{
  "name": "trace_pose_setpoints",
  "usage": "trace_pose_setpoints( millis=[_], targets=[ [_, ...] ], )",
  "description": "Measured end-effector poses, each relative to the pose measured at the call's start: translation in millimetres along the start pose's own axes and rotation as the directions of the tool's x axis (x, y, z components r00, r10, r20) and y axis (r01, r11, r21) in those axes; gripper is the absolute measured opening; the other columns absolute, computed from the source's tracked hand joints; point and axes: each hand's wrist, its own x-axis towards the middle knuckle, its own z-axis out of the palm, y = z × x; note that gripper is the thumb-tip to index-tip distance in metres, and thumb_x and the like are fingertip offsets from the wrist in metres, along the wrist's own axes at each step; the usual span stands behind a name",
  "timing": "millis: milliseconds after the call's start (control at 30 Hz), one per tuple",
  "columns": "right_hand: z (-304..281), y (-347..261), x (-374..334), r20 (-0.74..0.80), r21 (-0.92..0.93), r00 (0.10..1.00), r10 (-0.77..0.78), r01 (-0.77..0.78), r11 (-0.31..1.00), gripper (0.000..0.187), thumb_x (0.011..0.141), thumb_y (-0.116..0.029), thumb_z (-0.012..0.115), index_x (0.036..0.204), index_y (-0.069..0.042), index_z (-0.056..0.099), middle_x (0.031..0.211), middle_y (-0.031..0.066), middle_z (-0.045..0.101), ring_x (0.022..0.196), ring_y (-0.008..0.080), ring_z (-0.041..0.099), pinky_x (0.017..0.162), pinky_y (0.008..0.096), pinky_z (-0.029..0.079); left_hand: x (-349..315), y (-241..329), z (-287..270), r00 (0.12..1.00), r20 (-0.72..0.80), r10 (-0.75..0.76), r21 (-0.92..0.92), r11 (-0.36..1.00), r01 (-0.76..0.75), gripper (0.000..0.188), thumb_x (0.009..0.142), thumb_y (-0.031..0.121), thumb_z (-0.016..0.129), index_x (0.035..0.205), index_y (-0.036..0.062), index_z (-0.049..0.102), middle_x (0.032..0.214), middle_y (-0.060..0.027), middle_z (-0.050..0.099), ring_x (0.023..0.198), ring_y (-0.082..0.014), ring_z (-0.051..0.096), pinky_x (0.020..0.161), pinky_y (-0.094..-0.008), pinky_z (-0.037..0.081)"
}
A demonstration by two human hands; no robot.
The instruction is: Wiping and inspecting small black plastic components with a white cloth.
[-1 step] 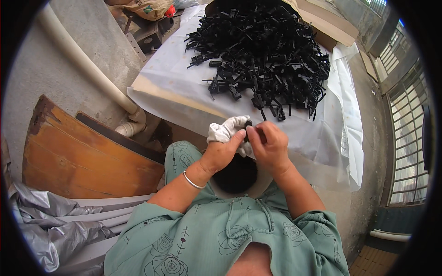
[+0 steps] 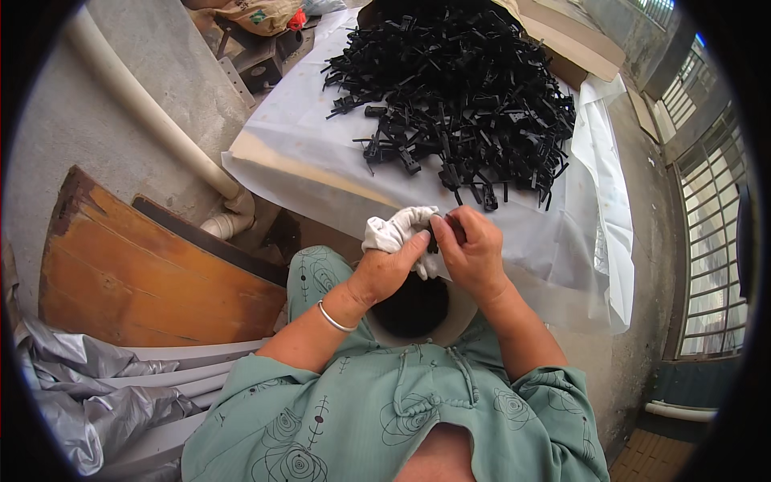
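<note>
Both my hands are together just in front of the table's near edge. White cloth, seemingly a glove, covers the fingers of my left hand (image 2: pixel 393 253), while its thumb is bare. A small black plastic piece (image 2: pixel 434 238) is gripped between that thumb and the cloth-covered fingers. My right hand (image 2: pixel 472 247), bare, pinches the same piece from the other side; its fingers hide most of it. Beyond them a large heap of black plastic parts (image 2: pixel 458 96) with thin strips lies on the table. Below my hands a pale bucket (image 2: pixel 458 325), dark inside, stands between my knees.
White plastic sheeting (image 2: pixel 313 145) covers the table and hangs over its edges. A cardboard box (image 2: pixel 574 40) lies behind the heap. To the left are a pipe (image 2: pixel 152 112), a worn wooden board (image 2: pixel 161 265) and silver sheeting (image 2: pixel 120 410). A barred window (image 2: pixel 713 241) stands at right.
My right fingers have shifted slightly over the black piece, so less of it shows above my left thumb. The heap and the bucket have stayed put.
</note>
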Motion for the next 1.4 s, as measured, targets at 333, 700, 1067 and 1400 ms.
trace_pose_setpoints(
  millis=[333, 700, 1067, 1400],
  targets=[
    [1, 6, -6, 0.292, 0.178, 0.949, 0.118, -0.175, 0.968, 0.025, 0.09, -0.016, 0.051, 0.071, 0.001, 0.052, 0.058, 0.0077, 0.047, 0.052, 0.0154, 0.04, 0.05, 0.0305, 0.037, -3, -4, 1, 0.93, -0.057, 0.362, 0.663, 0.71, -0.236, 0.031, 0.083, 0.002, 0.054, 0.113, -0.0034, 0.05, 0.092, -0.0077, 0.06, 0.073, -0.0109, 0.058, 0.063, -0.0237, 0.049],
    [22, 15, -23, 0.297, 0.231, 0.886, 0.357, -0.429, 0.873, 0.03, 0.091, -0.018, 0.048, 0.069, 0.001, 0.05, 0.055, 0.0059, 0.048, 0.052, 0.0121, 0.043, 0.05, 0.03, 0.038, -6, -5, 4, 0.886, 0.065, 0.459, 0.89, 0.376, -0.26, 0.034, 0.078, 0.005, 0.053, 0.11, -0.005, 0.053, 0.097, -0.0202, 0.06, 0.089, -0.0319, 0.059, 0.08, -0.0338, 0.047],
    [20, 9, -20, 0.201, 0.362, 0.918, 0.343, -0.395, 0.844, 0.029, 0.092, -0.016, 0.047, 0.069, 0.001, 0.05, 0.058, 0.0048, 0.048, 0.052, 0.0108, 0.039, 0.049, 0.0281, 0.037, -3, -1, 8, 0.88, 0.09, 0.466, 0.89, 0.36, -0.282, 0.033, 0.078, 0.004, 0.055, 0.11, -0.0051, 0.053, 0.098, -0.0201, 0.06, 0.085, -0.0296, 0.06, 0.076, -0.0329, 0.048],
    [-17, 16, -12, 0.407, 0.028, 0.856, 0.318, -0.36, 0.933, 0.011, 0.08, -0.01, 0.061, 0.088, -0.002, 0.061, 0.062, 0.0002, 0.045, 0.055, 0.0062, 0.039, 0.048, 0.0236, 0.034, 1, 3, -4, 0.991, -0.103, 0.082, 0.096, 0.993, -0.072, 0.034, 0.089, 0.006, 0.05, 0.121, 0.0059, 0.037, 0.088, -0.0038, 0.053, 0.059, -0.0047, 0.044, 0.05, -0.019, 0.038]
  ],
)
